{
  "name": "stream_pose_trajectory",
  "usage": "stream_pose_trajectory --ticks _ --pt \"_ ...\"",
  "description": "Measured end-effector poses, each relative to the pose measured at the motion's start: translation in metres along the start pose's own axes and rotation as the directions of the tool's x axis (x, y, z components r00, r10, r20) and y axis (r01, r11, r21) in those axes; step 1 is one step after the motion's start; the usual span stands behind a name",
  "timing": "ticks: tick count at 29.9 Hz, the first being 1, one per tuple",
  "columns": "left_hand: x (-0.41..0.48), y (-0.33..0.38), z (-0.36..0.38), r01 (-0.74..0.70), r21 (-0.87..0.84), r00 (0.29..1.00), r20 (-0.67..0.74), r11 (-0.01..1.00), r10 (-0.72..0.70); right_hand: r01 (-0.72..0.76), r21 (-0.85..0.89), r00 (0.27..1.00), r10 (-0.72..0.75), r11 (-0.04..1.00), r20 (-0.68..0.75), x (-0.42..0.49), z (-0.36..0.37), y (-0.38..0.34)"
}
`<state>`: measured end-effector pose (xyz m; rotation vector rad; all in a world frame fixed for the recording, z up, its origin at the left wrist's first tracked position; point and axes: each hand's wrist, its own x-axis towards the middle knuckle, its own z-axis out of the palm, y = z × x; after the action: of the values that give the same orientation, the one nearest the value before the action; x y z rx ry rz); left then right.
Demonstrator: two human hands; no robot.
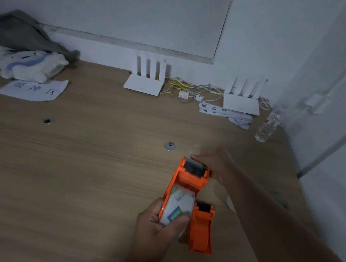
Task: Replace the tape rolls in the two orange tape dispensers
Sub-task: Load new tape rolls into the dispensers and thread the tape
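My left hand [158, 223] grips the rear of an orange tape dispenser [189, 177], with a clear tape roll bearing a green-and-white label [178, 205] seated in it. My right hand [214, 163] is at the dispenser's front, fingers pinched at the black cutter end; a thin clear strip of tape seems to be between them, but blur hides it. A second orange tape dispenser [201, 230] lies on the wooden desk [66, 181] just right of my left hand. Its roll holder is hidden.
Two white routers [143, 84] [241, 103] with tangled cables [186, 89] stand at the back wall. A plastic bottle [269, 124] stands at the right. Papers [33, 90] [223, 113], a plush toy [24, 63] and grey cloth [16, 29] lie back left.
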<state>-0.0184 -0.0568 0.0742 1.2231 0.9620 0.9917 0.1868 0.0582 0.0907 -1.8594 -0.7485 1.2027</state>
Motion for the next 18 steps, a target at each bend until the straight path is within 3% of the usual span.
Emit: stream_pose_trajectory --ticks 6,9,16,18 --pt "0.004 -0.006 -0.003 0.003 -0.003 1.0 -0.017 1.0 -0.003 -0.049 0.238 0.996 0.03 0.97 0.085 -0.007 0.0 0.017" --pt "0.007 -0.01 -0.003 0.0 0.005 0.998 -0.057 1.0 0.0 -0.133 0.392 0.991 0.114 0.91 0.073 -0.016 0.006 0.031" --pt "0.019 -0.024 -0.006 -0.002 0.02 0.99 -0.139 1.0 0.005 -0.358 0.457 0.924 0.237 0.814 0.301 -0.044 0.039 0.093" --pt "0.022 -0.028 -0.008 -0.017 0.033 0.988 -0.153 0.999 0.022 -0.38 0.499 0.918 0.25 0.779 0.309 -0.048 0.05 0.101"
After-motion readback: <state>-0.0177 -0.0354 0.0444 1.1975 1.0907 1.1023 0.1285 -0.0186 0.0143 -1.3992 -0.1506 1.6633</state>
